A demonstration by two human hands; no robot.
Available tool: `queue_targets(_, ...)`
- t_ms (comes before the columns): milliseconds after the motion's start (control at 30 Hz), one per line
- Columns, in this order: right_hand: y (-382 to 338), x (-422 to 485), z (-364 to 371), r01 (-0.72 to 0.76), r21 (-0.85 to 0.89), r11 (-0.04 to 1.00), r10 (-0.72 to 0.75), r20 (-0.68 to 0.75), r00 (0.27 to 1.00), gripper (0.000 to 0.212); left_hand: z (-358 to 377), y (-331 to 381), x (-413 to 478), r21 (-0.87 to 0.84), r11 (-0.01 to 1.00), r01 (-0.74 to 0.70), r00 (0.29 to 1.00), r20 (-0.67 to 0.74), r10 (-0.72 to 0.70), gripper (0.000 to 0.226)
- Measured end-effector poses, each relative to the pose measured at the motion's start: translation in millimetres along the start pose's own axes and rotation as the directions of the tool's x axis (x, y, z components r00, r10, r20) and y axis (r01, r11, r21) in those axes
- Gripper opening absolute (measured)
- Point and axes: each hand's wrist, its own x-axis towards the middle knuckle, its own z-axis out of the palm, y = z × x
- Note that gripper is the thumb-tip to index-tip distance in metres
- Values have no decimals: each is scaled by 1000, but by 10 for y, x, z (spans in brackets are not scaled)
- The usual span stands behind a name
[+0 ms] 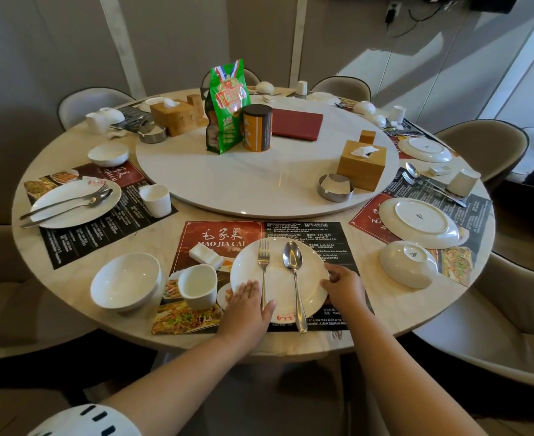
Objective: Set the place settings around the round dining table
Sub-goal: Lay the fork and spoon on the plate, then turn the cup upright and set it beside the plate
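Head camera, left to right: the left plate [80, 215] looks finished, cutlery laid across it. On the near plate [278, 287], carrying fork [263, 262] and spoon [293, 262], the left hand [248, 305] lies flat, fingers straight, while the right hand [342, 286] grips the opposite rim. Right of that, 1 overturned plate [418, 223] and overturned bowl [407, 264] await turning.

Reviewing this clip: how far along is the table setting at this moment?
Done: the left plate sits upright with cutlery on it, its cup upright. In hand: the near plate, carrying a fork and spoon, left hand flat on its rim, right hand gripping the opposite edge. Left: on the right, an upside-down plate and upside-down bowl await turning.
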Motion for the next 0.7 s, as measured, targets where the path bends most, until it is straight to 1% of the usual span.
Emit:
queue_targets(67, -38, -17, -7, -11, -79, 997, 10, -16, 1000, 44, -107, 37, -116, -48, 997, -58, 998, -36, 56, 62)
queue_targets(133, -124, -46, 8, -21, -127, 992, 8, -99, 995, 42, -276, 52, -283, -141, 977, -160, 982, -124, 143, 58)
queue_targets(167, -188, -71, 29, 4, -124, 992, -22, -146, 989, 41, -382, 32, -364, -192, 958, -215, 966, -186, 179, 56)
queue_targets(233, -366, -171, 86, 130, -115, 985, -149, -181, 972, 37, -647, -94, -442, -288, 910, -298, 930, -304, 208, 50)
queue_targets(267, -471, -241, 122, 204, -108, 973, -220, -167, 961, 33, -791, -210, -418, -334, 889, -314, 918, -344, 196, 47)
queue_targets(333, -666, -397, 239, 338, -65, 939, -342, -92, 935, 28, -1093, -524, -252, -423, 856, -297, 905, -410, 111, 41)
queue_targets(367, -748, -485, 313, 398, -44, 916, -400, -33, 916, 31, -1232, -698, -128, -441, 853, -278, 894, -444, 61, 39)
queue_targets(400, -823, -567, 398, 449, -23, 893, -447, 54, 893, 39, -1354, -872, 16, -433, 866, -251, 889, -458, 29, 38)
queue_targets(433, -893, -645, 490, 487, -7, 873, -479, 166, 862, 51, -1446, -1030, 161, -408, 887, -217, 900, -435, 21, 37)
queue_targets(467, -957, -715, 582, 511, -4, 859, -488, 291, 823, 66, -1502, -1157, 293, -367, 911, -187, 926, -376, 38, 38)
queue_targets(500, -1010, -763, 681, 530, -16, 848, -481, 397, 782, 79, -1521, -1260, 419, -312, 935, -170, 955, -287, 78, 41)
queue_targets(533, -1057, -795, 774, 546, -32, 837, -469, 472, 746, 89, -1522, -1326, 525, -244, 954, -175, 974, -183, 132, 46)
queue_targets(600, -1114, -806, 938, 555, -43, 830, -446, 546, 709, 98, -1497, -1358, 689, -103, 972, -212, 977, 5, 213, 57)
queue_targets(700, -1159, -819, 1159, 553, -63, 830, -439, 538, 720, 101, -1398, -1327, 892, 48, 960, -275, 951, 158, 264, 69)
